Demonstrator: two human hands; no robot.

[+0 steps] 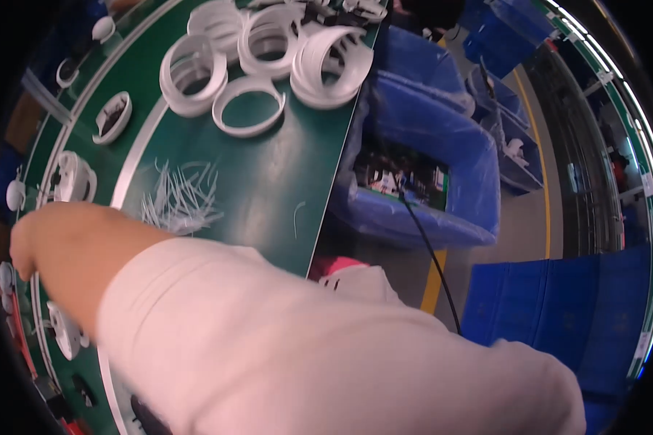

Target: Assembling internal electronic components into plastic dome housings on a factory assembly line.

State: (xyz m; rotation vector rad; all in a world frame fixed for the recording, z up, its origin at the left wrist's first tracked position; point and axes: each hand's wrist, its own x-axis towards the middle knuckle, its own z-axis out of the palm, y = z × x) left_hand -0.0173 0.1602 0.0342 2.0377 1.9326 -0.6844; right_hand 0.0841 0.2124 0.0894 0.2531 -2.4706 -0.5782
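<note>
White housing (74, 177) is positioned at the left of the frame on the green work surface (268, 185), directly above the bare right forearm (112, 243). The right hand (25, 243) is at the far left edge; its fingers are hidden, and whether they are apart, together or clamped on a part cannot be determined. The left hand cannot be seen; its grip cannot be told. A second white housing (65, 333) is located below the forearm. An oval white part (114, 118) with a dark centre lies at the upper left. Above the white sleeve (326, 355), clear strips (181, 199) form a loose pile. White rings (331, 69) are grouped at the upper centre; one thin ring (249, 130) lies in front. Right of the surface edge, a blue bin (479, 188) contains mixed items. Black cable (434, 254) hangs across its near wall. Blue crates (544, 304) occupy the lower right.
</note>
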